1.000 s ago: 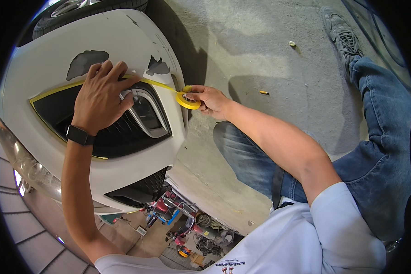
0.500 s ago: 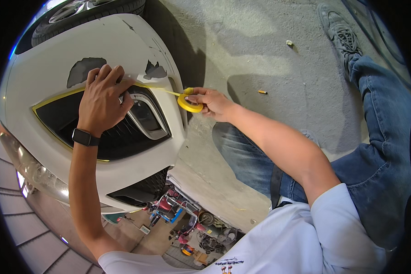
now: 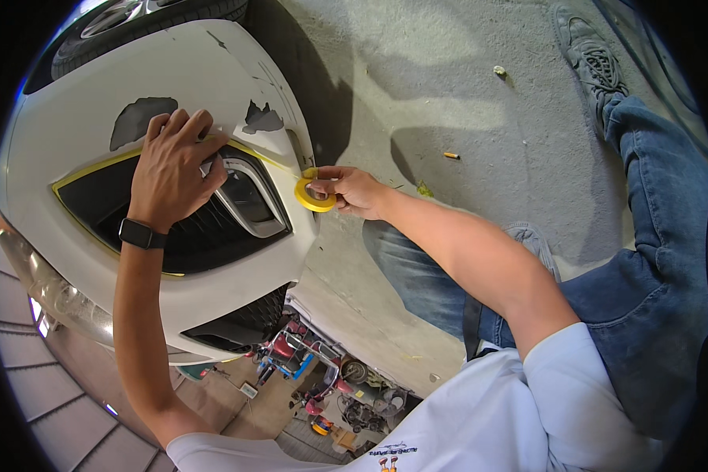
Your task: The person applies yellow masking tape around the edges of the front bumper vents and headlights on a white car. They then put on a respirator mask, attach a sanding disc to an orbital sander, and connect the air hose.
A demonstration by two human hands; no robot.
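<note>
My right hand pinches a roll of yellow masking tape beside the white car bumper. From the roll, a taut strip of yellow tape runs left along the upper edge of the black grille opening. My left hand rests on that edge with fingers bent and apart, its fingertips pressing where the strip runs; the palm hides part of the grille. More yellow tape lines the opening's left side. A lamp with a silver surround sits right of my left hand.
Dark grey bare patches and scratches mark the bumper. A wheel shows at the top left. On the concrete floor lie a cigarette butt and a small pale lump. Red machines and clutter stand farther off.
My right hand has moved slightly left and down with the tape roll, bringing the strip closer to the bumper edge. My left hand stays at about the same place on the bumper.
</note>
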